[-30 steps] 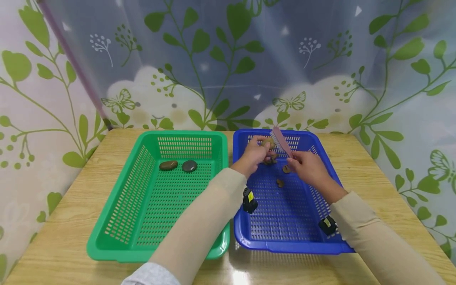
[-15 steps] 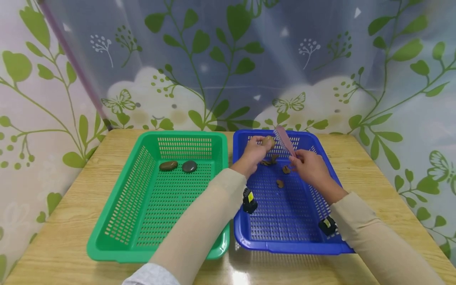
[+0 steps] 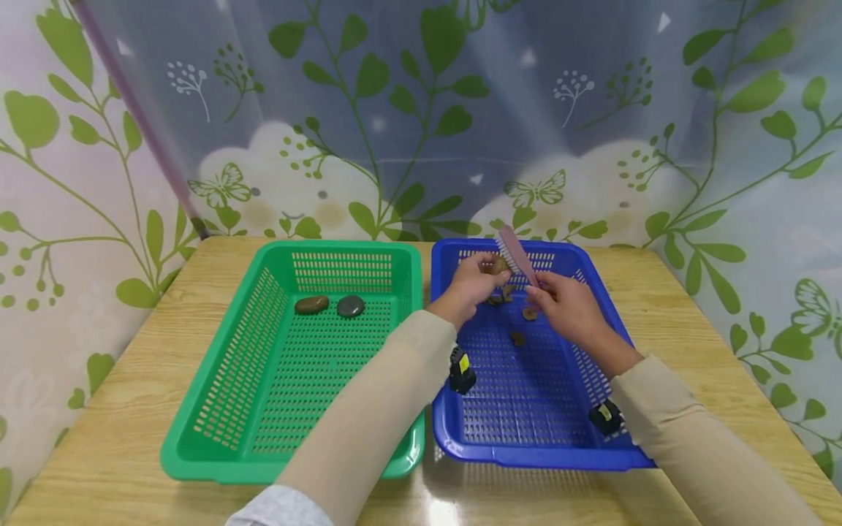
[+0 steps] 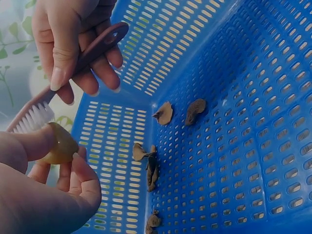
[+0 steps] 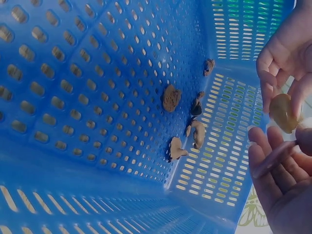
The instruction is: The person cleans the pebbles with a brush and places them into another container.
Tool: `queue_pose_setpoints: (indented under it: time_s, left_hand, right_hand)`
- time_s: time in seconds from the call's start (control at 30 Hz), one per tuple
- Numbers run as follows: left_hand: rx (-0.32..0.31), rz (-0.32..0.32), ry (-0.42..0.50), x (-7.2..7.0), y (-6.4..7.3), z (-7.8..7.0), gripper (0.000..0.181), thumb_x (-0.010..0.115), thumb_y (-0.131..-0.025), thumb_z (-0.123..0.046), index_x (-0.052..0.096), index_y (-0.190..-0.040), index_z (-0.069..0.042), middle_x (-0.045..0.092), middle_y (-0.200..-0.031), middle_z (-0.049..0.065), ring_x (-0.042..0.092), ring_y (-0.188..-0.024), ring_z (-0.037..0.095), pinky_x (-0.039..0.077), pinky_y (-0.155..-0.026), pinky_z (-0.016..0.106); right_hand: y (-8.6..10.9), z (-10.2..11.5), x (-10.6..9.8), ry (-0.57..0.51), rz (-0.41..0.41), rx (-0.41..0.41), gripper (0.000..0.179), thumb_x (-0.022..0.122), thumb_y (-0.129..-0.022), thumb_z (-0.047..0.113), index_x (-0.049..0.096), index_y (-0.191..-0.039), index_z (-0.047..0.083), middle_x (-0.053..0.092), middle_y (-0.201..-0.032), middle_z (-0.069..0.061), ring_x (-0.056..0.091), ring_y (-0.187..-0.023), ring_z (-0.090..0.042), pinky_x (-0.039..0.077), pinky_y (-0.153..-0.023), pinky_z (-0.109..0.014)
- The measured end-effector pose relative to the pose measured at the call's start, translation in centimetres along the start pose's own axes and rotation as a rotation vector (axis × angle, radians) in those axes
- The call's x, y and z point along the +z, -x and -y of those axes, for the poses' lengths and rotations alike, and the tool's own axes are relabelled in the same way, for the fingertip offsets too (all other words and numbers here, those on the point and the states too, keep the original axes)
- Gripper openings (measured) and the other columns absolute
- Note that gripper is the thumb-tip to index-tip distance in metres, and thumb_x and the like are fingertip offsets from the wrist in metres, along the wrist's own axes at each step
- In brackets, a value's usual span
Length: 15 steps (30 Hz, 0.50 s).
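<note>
A smooth yellowish-brown stone (image 4: 63,145) is pinched between the thumb and fingers of my left hand (image 3: 467,283), above the far end of the blue basket (image 3: 520,459). My right hand (image 3: 571,305) grips the handle of a mauve brush (image 3: 516,256) with white bristles. In the left wrist view the bristles (image 4: 33,118) are right at the stone's upper edge, beside my left thumb. Part of the stone hides behind the fingers. On the basket floor below lie several brown, shrivelled pieces (image 5: 171,98) that look like dried mushrooms.
A green basket (image 3: 217,471) stands left of the blue one, holding a brown stone (image 3: 311,305) and a dark grey stone (image 3: 350,306). Both baskets sit on a wooden table (image 3: 125,409). A leaf-patterned curtain (image 3: 395,146) hangs close behind.
The brush first drew back up and right from the stone, then came left and down to it again. My left hand still holds the stone, now slightly lower and turned a little.
</note>
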<state>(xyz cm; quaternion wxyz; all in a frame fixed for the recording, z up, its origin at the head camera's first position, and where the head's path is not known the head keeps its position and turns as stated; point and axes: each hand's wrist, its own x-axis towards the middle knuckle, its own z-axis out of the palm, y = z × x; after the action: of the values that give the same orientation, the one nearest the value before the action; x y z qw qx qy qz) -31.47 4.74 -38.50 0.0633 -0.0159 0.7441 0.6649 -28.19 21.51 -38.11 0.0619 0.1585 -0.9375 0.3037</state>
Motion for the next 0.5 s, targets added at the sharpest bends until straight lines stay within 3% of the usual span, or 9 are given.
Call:
queue_pose_setpoints:
  time_s: [0.23, 0.4, 0.5]
  left_hand:
    - [-0.024, -0.031, 0.051, 0.04, -0.03, -0.09, 0.031, 0.065, -0.093, -0.01, 0.06, -0.124, -0.003, 0.064, -0.118, 0.013, 0.061, -0.096, 0.021, 0.051, -0.082, 0.033]
    - [-0.034, -0.034, 0.084, 0.04, -0.04, 0.03, 0.03, 0.064, -0.094, -0.01, 0.059, -0.123, -0.003, 0.064, -0.117, 0.013, 0.062, -0.096, 0.022, 0.052, -0.083, 0.034]
    - [-0.037, -0.068, 0.107, 0.06, -0.03, 0.07, 0.029, 0.064, -0.094, -0.009, 0.059, -0.122, -0.002, 0.064, -0.117, 0.014, 0.061, -0.095, 0.022, 0.053, -0.086, 0.037]
  right_hand:
    - [-0.05, -0.09, -0.19, 0.0, 0.051, 0.02, 0.029, 0.051, -0.102, 0.019, 0.061, -0.119, -0.003, 0.072, -0.089, -0.017, 0.066, -0.076, -0.028, 0.042, -0.06, -0.034]
    - [-0.01, -0.03, -0.22, -0.006, 0.093, 0.047, 0.026, 0.05, -0.103, 0.02, 0.063, -0.11, -0.001, 0.07, -0.082, -0.015, 0.059, -0.066, -0.019, 0.04, -0.056, -0.032]
    - [0.04, -0.05, -0.25, -0.014, 0.114, 0.07, 0.028, 0.05, -0.103, 0.019, 0.063, -0.115, -0.002, 0.071, -0.086, -0.016, 0.064, -0.07, -0.02, 0.045, -0.058, -0.032]
